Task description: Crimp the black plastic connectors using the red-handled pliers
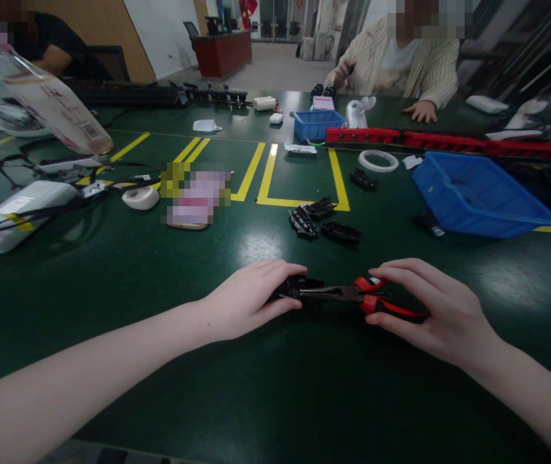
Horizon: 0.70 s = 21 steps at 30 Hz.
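While the left hand [243, 293] clasps a black part [299, 283] on the near desk [275, 393], the right hand [442, 309] is clamped on pliers [340, 294] reaching it, work apparently midway; loose parts [340, 232] lie beyond, finished or waiting, one cannot tell.

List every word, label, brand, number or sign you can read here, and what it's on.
No text is legible.
Plastic bottle: reddish label print and a barcode, too blurred.
Phone: pixelated, unreadable.
White tag by the cables: any marks too small.
Needle-nose pliers: no readable marking.
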Each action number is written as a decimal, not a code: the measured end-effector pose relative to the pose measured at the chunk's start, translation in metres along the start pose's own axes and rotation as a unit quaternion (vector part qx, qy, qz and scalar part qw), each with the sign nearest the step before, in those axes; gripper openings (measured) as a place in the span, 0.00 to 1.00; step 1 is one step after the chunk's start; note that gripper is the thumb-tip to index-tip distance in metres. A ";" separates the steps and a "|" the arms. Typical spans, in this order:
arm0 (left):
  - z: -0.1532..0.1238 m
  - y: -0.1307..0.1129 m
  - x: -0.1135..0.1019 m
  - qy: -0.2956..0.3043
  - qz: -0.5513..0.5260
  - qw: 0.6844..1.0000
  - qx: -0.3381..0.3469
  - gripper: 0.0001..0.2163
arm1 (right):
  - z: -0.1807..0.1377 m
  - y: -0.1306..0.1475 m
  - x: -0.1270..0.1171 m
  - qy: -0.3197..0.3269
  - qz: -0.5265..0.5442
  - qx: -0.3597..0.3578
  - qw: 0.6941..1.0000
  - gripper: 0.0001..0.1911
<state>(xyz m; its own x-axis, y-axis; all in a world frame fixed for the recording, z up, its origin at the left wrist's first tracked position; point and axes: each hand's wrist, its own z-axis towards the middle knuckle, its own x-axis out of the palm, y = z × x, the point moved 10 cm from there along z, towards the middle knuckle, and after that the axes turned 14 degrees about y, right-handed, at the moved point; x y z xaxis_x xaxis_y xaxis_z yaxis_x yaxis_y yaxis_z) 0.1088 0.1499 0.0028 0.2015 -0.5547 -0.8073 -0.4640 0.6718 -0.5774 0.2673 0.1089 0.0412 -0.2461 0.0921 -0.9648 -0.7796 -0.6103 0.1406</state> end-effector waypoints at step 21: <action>0.006 -0.001 0.005 0.049 0.084 0.995 -0.028 0.17 | 0.009 0.010 0.002 -0.010 -0.022 -0.031 0.999 0.10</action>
<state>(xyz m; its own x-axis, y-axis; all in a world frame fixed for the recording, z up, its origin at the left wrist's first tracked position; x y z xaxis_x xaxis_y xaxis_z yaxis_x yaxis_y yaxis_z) 0.1156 0.1497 -0.0011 0.0336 -0.4842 -0.8743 -0.5316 0.7322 -0.4259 0.2540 0.1101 0.0423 -0.2239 0.1355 -0.9652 -0.7527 -0.6531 0.0829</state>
